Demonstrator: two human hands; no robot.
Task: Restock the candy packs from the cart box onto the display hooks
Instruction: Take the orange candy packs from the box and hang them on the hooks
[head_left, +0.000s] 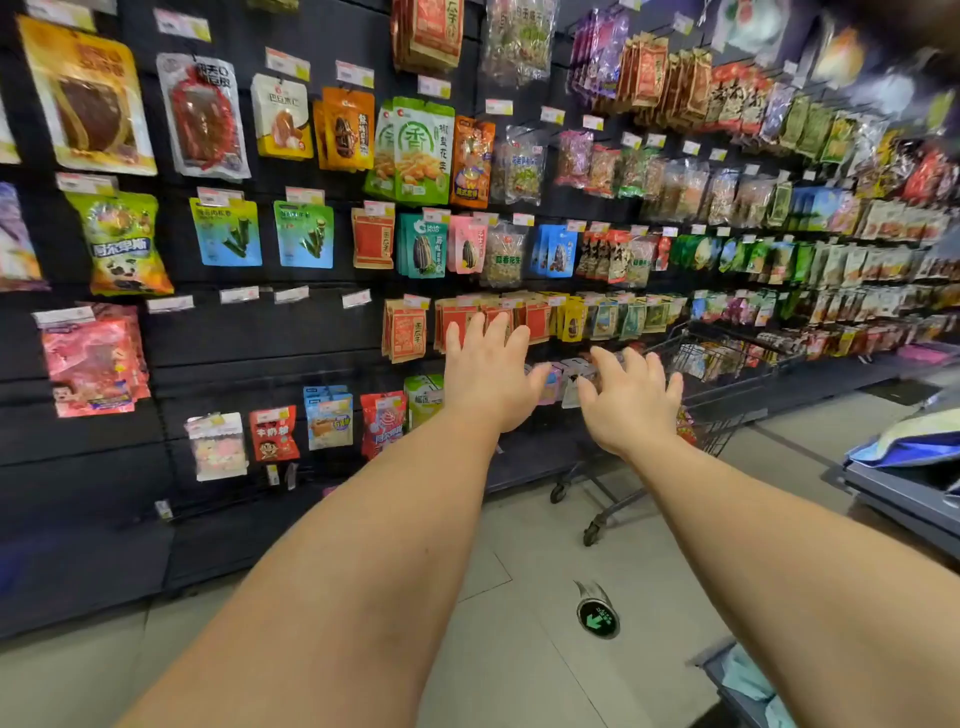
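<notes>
A: Largest item first?
B: Black display wall (270, 338), filling the left and centre of the frame and running off to the upper right, hung with rows of snack packs on hooks.
A: Next?
B: Wire shopping cart (727, 395), right of centre, standing on the tiled floor (519, 597) close beside the wall. Contents partly hidden behind the hands.
A: Hands?
B: 2, both stretched forward at centre frame. Left hand (485, 374): fingers straight and spread, holding nothing. Right hand (631, 397): fingers apart, slightly bent, also holding nothing.
A: Candy packs?
B: Pale packs (563, 376) show in the gap between the 2 hands, at the cart's near end. Cannot tell whether either hand touches them.
A: Smallest?
B: Round green arrow marker (597, 617) on the floor, lower centre.
</notes>
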